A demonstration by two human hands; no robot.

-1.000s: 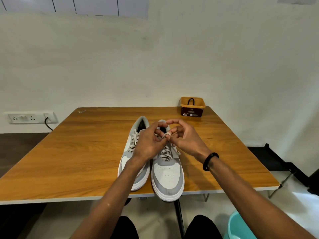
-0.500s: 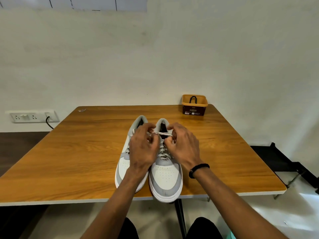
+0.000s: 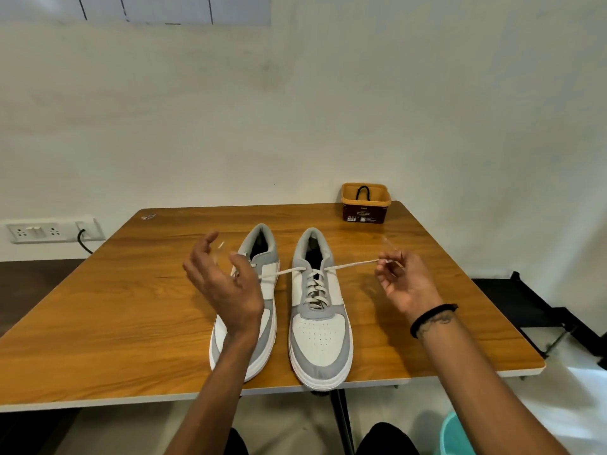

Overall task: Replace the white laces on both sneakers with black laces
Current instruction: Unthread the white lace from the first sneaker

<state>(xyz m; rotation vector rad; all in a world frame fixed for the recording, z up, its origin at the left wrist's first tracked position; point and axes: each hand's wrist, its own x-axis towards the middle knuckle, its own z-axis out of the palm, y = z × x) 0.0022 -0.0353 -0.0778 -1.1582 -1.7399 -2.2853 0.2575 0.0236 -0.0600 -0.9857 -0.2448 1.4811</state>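
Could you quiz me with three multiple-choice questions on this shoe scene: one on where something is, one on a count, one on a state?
1. Where is the brown tub?
A. far right corner of the table
B. on the floor
C. between the sneakers

2. How many sneakers are there?
A. one
B. two
C. three

3. The right sneaker has a white lace that is
A. knotted
B. pulled out sideways
C. removed

Answers: 1 A, it stands by the far right edge. 2 B, the left sneaker stands beside the right. 3 B, the right hand and left hand draw its ends apart.
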